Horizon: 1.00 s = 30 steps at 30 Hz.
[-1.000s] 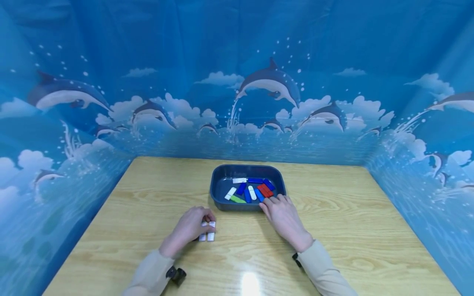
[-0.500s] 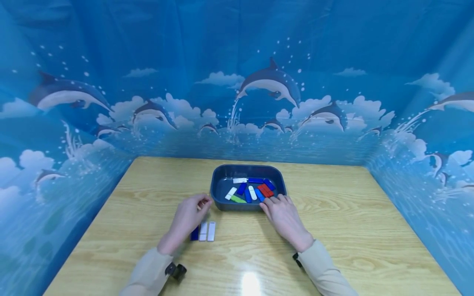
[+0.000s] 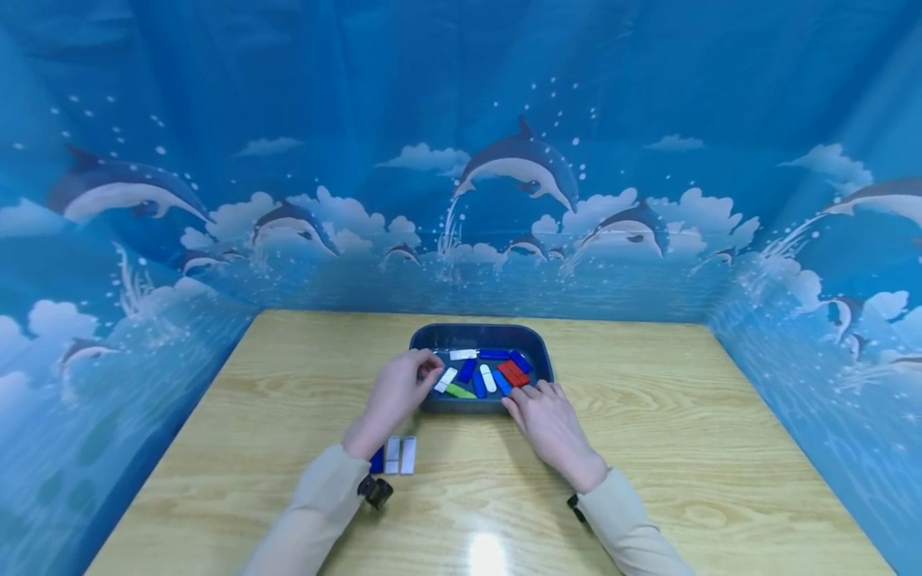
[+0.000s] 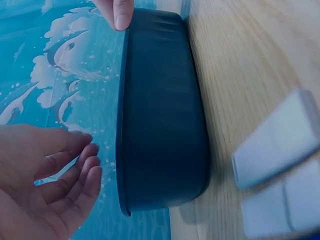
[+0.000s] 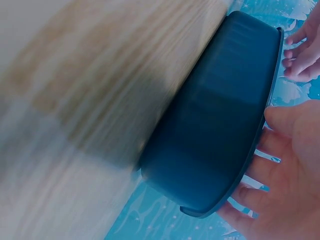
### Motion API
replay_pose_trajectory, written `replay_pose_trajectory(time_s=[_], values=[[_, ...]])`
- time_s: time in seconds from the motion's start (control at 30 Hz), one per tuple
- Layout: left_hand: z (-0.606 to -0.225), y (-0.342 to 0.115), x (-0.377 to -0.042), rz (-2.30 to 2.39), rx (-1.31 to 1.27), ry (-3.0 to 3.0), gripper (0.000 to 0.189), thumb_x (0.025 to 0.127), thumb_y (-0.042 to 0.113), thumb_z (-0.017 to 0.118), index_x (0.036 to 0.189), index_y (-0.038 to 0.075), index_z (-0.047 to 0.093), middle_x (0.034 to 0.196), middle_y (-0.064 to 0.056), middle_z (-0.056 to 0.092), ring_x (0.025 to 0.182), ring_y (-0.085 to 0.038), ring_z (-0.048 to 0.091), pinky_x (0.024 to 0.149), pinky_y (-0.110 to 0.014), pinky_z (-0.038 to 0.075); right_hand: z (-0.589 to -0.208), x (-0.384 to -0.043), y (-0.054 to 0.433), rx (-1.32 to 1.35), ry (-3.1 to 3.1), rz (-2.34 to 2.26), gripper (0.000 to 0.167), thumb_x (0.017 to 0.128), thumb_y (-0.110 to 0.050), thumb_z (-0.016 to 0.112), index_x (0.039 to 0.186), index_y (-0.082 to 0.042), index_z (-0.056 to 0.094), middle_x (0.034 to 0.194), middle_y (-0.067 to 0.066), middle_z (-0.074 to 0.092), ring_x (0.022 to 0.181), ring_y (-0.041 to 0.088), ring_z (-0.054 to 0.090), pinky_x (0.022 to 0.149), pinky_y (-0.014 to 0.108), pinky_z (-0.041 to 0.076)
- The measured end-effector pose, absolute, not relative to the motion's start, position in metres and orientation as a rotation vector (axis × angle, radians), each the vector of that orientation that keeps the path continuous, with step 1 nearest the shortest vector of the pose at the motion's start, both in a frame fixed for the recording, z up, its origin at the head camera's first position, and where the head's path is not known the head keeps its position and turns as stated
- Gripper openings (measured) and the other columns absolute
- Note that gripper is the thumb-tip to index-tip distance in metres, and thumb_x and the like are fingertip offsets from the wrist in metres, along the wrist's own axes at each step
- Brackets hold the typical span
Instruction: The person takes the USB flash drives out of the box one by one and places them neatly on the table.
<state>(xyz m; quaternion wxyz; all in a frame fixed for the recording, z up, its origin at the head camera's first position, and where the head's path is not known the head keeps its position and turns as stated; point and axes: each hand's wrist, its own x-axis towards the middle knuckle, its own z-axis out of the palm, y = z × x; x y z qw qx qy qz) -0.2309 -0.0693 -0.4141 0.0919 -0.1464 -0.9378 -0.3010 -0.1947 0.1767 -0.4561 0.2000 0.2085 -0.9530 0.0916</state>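
Observation:
A dark blue tray (image 3: 468, 406) holds several USB flash drives. Among them, a white flash drive (image 3: 445, 380) and a green flash drive (image 3: 459, 391) lie near its left end, and red ones (image 3: 514, 374) sit further right. My left hand (image 3: 396, 390) hovers over the tray's left rim beside that white drive, fingers loosely bent; in the left wrist view the left hand (image 4: 60, 180) has nothing between thumb and fingers. At the near right rim, my right hand (image 3: 551, 420) grips the tray, thumb outside and fingers over the edge, as the right wrist view shows.
Left of the tray's front, two white flash drives (image 3: 408, 456) and a dark blue flash drive (image 3: 377, 461) lie side by side on the wooden table (image 3: 648, 416), close to the left forearm. A dolphin-print curtain (image 3: 461, 160) encloses the table's back and sides.
From the white flash drives on the table, my left hand has lifted away, leaving them in a row, and moved forward and right over the tray. The right hand stays on the rim.

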Motion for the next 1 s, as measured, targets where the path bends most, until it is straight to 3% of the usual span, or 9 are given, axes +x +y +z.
replay_pose_trajectory(time_s=[0.4,0.67,1.0], values=[[-0.431,-0.043,-0.255,-0.755,-0.644,-2.938,0.009,0.089,0.014,0.079,0.097,0.012,0.076,0.094,0.0,0.073,0.091,-0.018,0.068,0.083,-0.036,0.057,-0.456,-0.195,0.176,0.571,-2.687,0.245,0.022,0.102,-0.03,0.062,0.092,-0.013,0.073,0.086,0.002,0.072,0.079,0.024,0.056,0.09,0.051,0.051],[-0.432,-0.031,-0.274,-0.67,-0.765,-3.137,0.017,0.088,0.014,0.08,0.105,0.014,0.076,0.1,0.0,0.074,0.099,-0.018,0.068,0.096,-0.039,0.054,-0.457,-0.194,0.176,0.563,-2.7,0.226,0.021,0.102,-0.03,0.063,0.093,-0.014,0.073,0.085,0.001,0.072,0.078,0.023,0.054,0.086,0.049,0.051],[-0.434,-0.03,-0.282,-0.631,-0.679,-3.216,0.013,0.085,0.007,0.081,0.092,0.016,0.076,0.089,0.003,0.069,0.084,-0.013,0.062,0.082,-0.032,0.055,-0.453,-0.194,0.176,0.554,-2.714,0.226,0.021,0.102,-0.03,0.062,0.095,-0.014,0.074,0.086,0.0,0.072,0.08,0.023,0.056,0.088,0.048,0.05]])
